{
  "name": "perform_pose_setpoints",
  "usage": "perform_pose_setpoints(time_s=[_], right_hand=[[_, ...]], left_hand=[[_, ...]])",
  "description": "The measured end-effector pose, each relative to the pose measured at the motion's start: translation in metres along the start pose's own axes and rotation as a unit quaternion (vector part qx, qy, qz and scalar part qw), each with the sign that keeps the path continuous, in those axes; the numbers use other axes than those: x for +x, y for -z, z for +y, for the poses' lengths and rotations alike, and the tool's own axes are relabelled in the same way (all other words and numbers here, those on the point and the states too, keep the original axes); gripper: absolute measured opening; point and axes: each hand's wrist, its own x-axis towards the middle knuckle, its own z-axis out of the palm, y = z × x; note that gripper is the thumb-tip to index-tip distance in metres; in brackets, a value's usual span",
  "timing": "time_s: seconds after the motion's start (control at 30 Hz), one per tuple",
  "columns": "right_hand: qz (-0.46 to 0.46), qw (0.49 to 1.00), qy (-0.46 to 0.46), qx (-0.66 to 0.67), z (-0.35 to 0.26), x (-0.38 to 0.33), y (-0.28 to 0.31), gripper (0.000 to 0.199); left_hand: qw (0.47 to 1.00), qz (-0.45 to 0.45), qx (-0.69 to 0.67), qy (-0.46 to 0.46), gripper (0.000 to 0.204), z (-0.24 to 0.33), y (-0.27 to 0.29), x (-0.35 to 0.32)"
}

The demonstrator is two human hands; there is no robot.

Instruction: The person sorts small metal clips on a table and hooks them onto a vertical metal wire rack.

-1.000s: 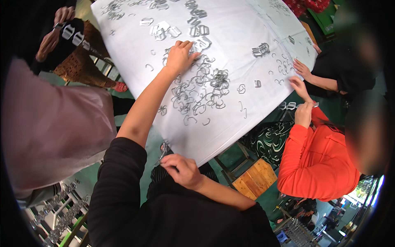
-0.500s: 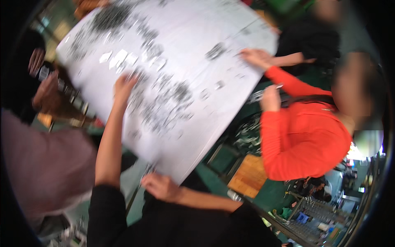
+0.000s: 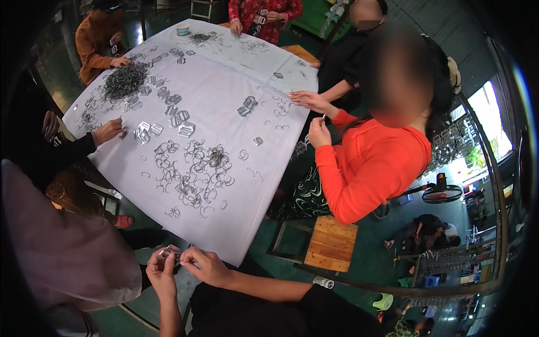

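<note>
At the near corner of the table my left hand [image 3: 161, 271] grips a silver metal buckle [image 3: 169, 254], a flat slotted frame. My right hand [image 3: 205, 267] comes in from the right, its fingertips pinched together against the buckle's edge. What they pinch is too small to make out. Beyond my hands, a loose spread of thin C-shaped wire pieces [image 3: 193, 174] covers the near middle of the white tabletop [image 3: 224, 238]. More slotted buckles [image 3: 173, 111] lie in a row farther up, and a few [image 3: 145, 132] sit to the left.
A dense dark heap of wire pieces [image 3: 124, 80] lies far left, near a small tub [image 3: 182, 29]. A person in an orange-red top [image 3: 370, 168] sits at right; others work around the table. A wooden stool [image 3: 331, 241] and a can [image 3: 323, 282] stand at lower right.
My left hand has drawn back from over the table to the near corner and now holds a buckle beside my right hand. The blur has cleared and the view takes in more of the table's far end.
</note>
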Motion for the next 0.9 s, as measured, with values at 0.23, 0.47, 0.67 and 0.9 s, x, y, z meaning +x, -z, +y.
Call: perform_pose_setpoints(time_s=[0.23, 0.47, 0.67, 0.9], right_hand=[[0.014, 1.0, 0.008, -0.001, -0.002, -0.007, -0.013, 0.015], [-0.003, 1.0, 0.022, 0.004, -0.011, -0.004, -0.018, 0.016], [-0.038, 0.998, -0.03, -0.046, -0.006, 0.0, -0.014, 0.016], [-0.004, 0.986, -0.01, -0.168, 0.028, 0.043, 0.028, 0.024]], left_hand=[[0.996, 0.026, 0.058, -0.063, 0.014, 0.01, 0.008, -0.02], [0.989, 0.044, 0.106, -0.088, 0.012, 0.011, 0.006, -0.027], [0.983, 0.04, 0.105, -0.145, 0.013, 0.012, 0.004, -0.027], [0.969, 0.098, 0.162, -0.161, 0.013, 0.003, 0.007, -0.023]])
